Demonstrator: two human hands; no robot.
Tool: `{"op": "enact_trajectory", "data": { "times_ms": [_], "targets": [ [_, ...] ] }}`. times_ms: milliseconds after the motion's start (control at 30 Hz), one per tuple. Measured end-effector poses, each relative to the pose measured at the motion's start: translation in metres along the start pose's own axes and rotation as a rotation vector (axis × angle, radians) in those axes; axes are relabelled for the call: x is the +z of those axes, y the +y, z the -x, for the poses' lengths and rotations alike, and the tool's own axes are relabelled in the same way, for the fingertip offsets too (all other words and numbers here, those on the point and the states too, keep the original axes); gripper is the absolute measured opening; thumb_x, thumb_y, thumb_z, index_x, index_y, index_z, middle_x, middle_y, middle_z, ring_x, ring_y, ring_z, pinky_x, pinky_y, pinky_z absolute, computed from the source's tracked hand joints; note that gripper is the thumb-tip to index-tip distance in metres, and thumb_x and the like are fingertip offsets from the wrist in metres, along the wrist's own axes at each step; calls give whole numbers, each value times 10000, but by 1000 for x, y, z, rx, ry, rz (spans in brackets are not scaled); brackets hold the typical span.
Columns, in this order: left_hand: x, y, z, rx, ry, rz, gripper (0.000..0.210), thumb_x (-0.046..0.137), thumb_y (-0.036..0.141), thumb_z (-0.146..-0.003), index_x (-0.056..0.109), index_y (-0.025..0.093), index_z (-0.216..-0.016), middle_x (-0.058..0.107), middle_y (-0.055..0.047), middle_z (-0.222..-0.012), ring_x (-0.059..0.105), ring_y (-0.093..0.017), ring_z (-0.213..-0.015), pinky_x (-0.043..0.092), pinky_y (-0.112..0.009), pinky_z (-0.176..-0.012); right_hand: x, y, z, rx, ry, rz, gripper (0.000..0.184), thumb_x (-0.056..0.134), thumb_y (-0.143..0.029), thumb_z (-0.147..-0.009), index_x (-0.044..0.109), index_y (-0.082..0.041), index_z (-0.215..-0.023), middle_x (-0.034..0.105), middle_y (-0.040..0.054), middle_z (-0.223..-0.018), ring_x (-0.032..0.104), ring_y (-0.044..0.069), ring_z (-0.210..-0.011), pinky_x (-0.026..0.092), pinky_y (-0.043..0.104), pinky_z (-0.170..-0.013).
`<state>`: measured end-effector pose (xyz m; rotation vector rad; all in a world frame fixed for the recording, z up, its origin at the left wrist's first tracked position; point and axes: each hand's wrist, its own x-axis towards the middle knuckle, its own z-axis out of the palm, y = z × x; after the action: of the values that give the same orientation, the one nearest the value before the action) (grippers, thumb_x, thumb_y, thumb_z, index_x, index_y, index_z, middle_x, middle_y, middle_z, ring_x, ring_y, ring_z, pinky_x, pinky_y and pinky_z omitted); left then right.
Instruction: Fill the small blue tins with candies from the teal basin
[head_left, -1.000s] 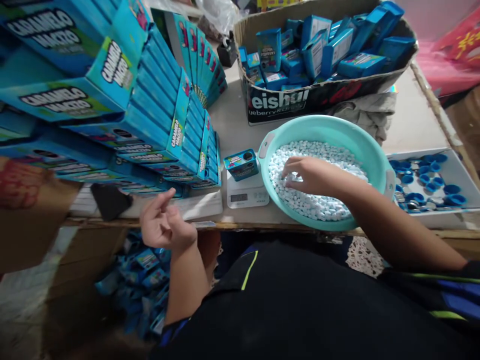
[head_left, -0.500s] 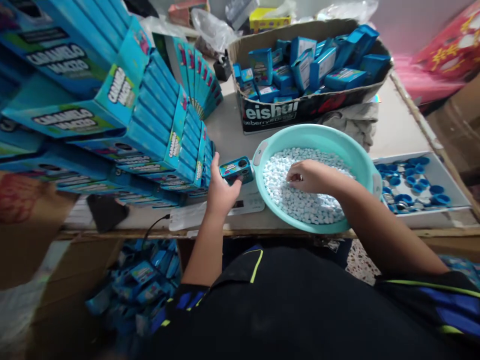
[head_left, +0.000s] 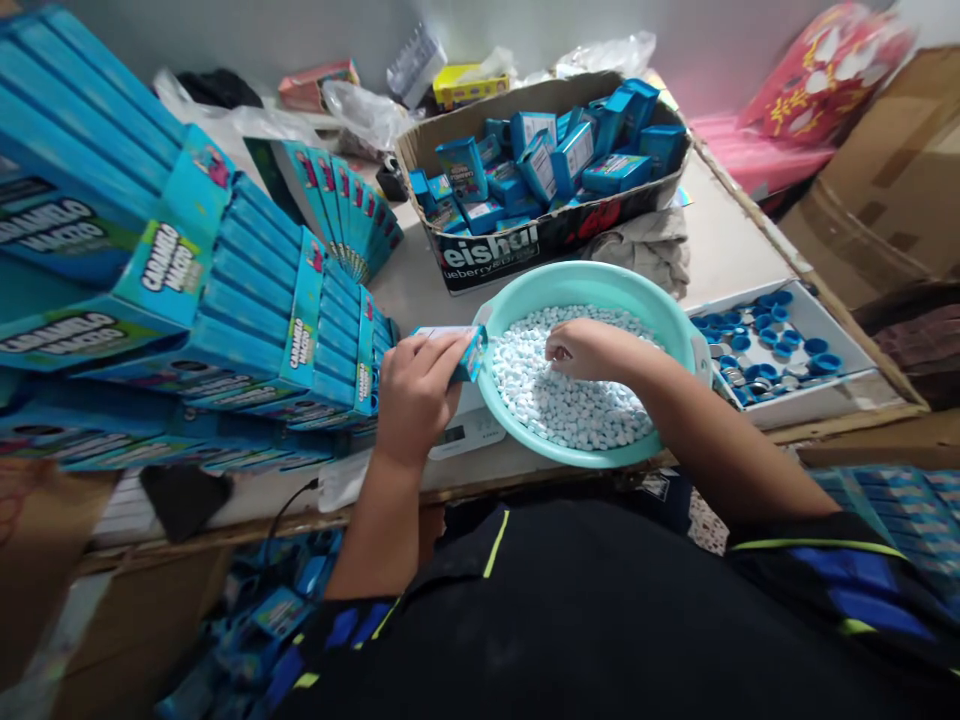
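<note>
My left hand is closed around a small blue candy box, with one end pointing at the rim of a turquoise basin. Small pale candies fill the basin's lower part. Over them, my right hand is closed, its fingertips curled together just at the candies; what they hold is hidden. Below my left hand lies a white scale with a small dark display.
Stacked blue display boxes rise on the left. A carton of small blue boxes stands behind the basin, beside a grey cloth. To the right, a white tray holds blue caps. More blue boxes lie below the table edge.
My left hand has turned over with the candy box, so the back of the hand now faces up. My right hand stays curled over the candies. The whole view has shifted.
</note>
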<state>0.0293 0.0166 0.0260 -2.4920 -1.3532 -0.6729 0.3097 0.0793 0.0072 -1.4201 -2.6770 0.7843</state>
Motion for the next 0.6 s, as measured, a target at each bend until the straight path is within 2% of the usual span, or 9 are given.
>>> {"op": "enact_trajectory", "data": {
  "times_ms": [100,233,300,367,467,533,600],
  "targets": [
    [1,-1,1,-1,4,18,471,619,200,-918,638,208,-1389,717,-103,-1301,588,-325,-1179,456,-473,-970,-2,-2,1,14,9,0,145,635,-160,-832,753,-166,-916,722,88,-924,598,199,-783,384,307,-707],
    [8,-4,12,-64,83,151,419,647,240,-915,667,219,-1333,721,-93,-1288,621,-299,-1168,471,-470,-1025,-2,-2,3,35,-15,-3,138,647,-167,-832,756,-177,-916,724,83,-911,606,202,-781,389,307,-710],
    [17,-6,21,-202,184,274,421,711,283,-878,680,205,-1291,721,-99,-1272,647,-282,-1161,493,-454,-1047,-1,-2,3,37,-50,-5,163,646,-203,-854,758,-181,-970,730,83,-954,617,203,-800,405,307,-724],
    [28,-8,30,-448,294,444,471,778,332,-820,682,191,-1260,723,-102,-1244,680,-269,-1136,532,-431,-1030,1,-1,3,48,-75,-1,196,639,-245,-880,756,-181,-1023,731,89,-1013,630,208,-831,426,311,-747],
    [45,-14,44,-779,332,735,550,845,365,-717,682,168,-1204,738,-99,-1153,724,-261,-1042,584,-413,-966,1,-2,4,68,-95,9,216,636,-280,-899,752,-177,-1049,725,102,-1085,648,225,-879,448,323,-772],
    [52,-20,52,-875,305,880,608,871,367,-666,673,163,-1203,740,-103,-1116,730,-270,-1031,589,-427,-969,1,-3,4,70,-101,17,218,644,-294,-902,749,-171,-1049,719,110,-1110,655,238,-899,454,330,-774],
    [55,-24,58,-893,276,974,698,876,371,-668,627,180,-1291,721,-123,-1183,715,-283,-1099,576,-444,-1006,0,-4,5,64,-102,21,233,661,-316,-900,745,-169,-1060,714,114,-1115,658,246,-911,457,332,-771]
  ]
}}
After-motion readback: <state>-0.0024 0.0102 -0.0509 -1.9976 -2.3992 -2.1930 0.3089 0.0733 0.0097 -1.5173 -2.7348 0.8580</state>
